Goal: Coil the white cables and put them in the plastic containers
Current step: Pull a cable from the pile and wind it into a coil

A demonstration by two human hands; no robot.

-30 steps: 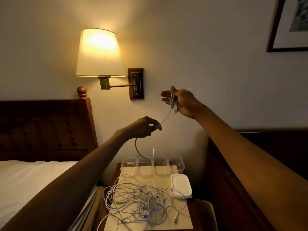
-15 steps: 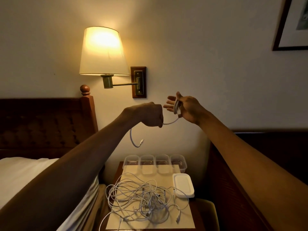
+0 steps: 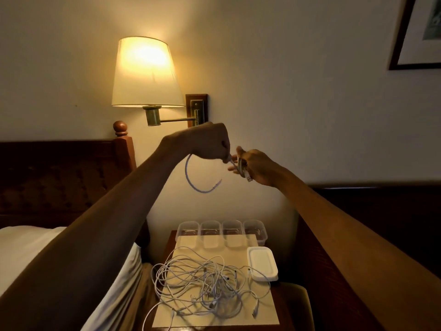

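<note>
Open air lay above the containers (image 3: 210, 231); the cable tangle (image 3: 205, 285) and lids (image 3: 262, 261) crowded the mat (image 3: 267, 314) in front of them.

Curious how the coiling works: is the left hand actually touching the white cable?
Touching. The head view shows the left hand closed round the white cable, which leaves the fist toward the right hand and hangs below in a curve.

Counted: 4 clear containers (image 3: 210, 229) in one row; 1 stack of white lids (image 3: 262, 263), lid count not resolvable; 1 cable (image 3: 191, 180) aloft; 1 tangled cable pile (image 3: 202, 283), strands not countable; 1 wall lamp (image 3: 146, 72); 1 framed picture (image 3: 420, 32).
</note>
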